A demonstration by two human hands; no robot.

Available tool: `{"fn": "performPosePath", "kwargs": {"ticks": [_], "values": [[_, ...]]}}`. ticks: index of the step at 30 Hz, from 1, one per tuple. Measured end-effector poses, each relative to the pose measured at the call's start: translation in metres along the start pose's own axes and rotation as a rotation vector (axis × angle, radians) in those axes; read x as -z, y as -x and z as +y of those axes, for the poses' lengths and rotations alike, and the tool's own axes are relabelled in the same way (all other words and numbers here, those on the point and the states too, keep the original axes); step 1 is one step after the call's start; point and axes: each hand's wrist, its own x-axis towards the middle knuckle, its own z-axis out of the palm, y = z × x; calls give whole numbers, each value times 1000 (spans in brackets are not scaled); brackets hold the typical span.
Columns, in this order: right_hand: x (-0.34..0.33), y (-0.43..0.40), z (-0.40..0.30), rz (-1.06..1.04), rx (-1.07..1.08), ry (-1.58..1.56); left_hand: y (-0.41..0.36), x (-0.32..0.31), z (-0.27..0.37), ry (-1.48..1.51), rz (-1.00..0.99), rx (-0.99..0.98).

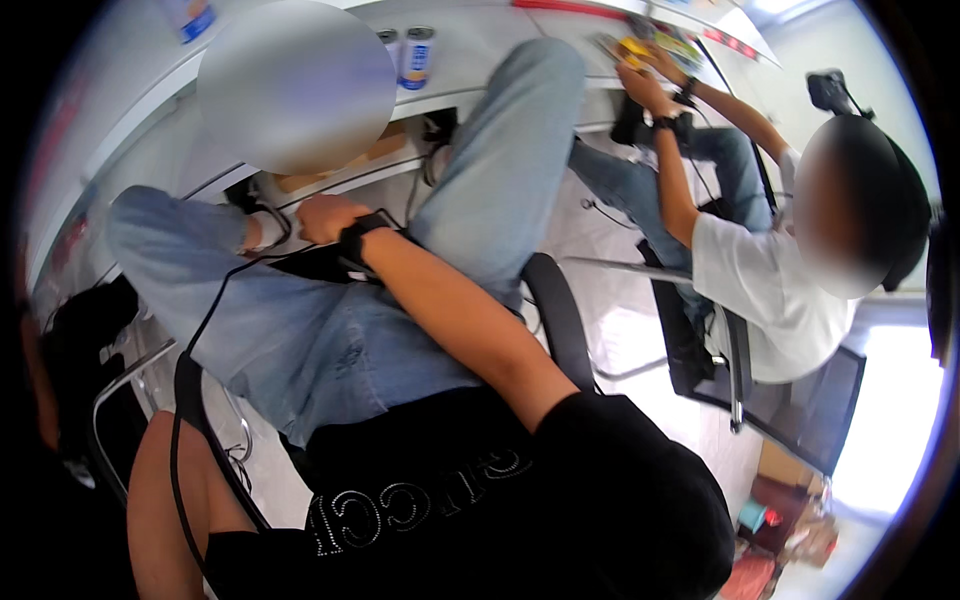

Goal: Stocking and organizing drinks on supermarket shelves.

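My right hand hovers over my lap, close to the inside of my left knee, with its fingers curled. Whether anything sits inside the fingers cannot be seen. A black strap with a small device goes around that wrist. From beside the hand, a thin black cable runs across my left thigh and down past my left arm. My left hand is out of view; only the bent left arm shows at the lower left. Blue jeans cover my spread legs under the white table.
Two drink cans stand on the table beside a blurred patch. At right, a seated co-worker holds a yellow object at the table. Chair armrests flank me. Boxes and bags lie on the floor at lower right.
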Motion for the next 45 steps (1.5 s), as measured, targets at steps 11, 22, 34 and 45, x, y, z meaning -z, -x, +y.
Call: {"fn": "performPosePath", "kwargs": {"ticks": [11,22,34,45], "values": [[4,8,-1,-44,-63,-19,5,0,0,-10,45,-40],[-7,0,4,12,-17,-38,-27,68,52,-82,237,-331],[5,-1,-1,-43,-9,-14,-48,128,60,-116,814,-582],[0,19,6,-59,-43,-13,-118,4,-220,-328,-237,267]]}}
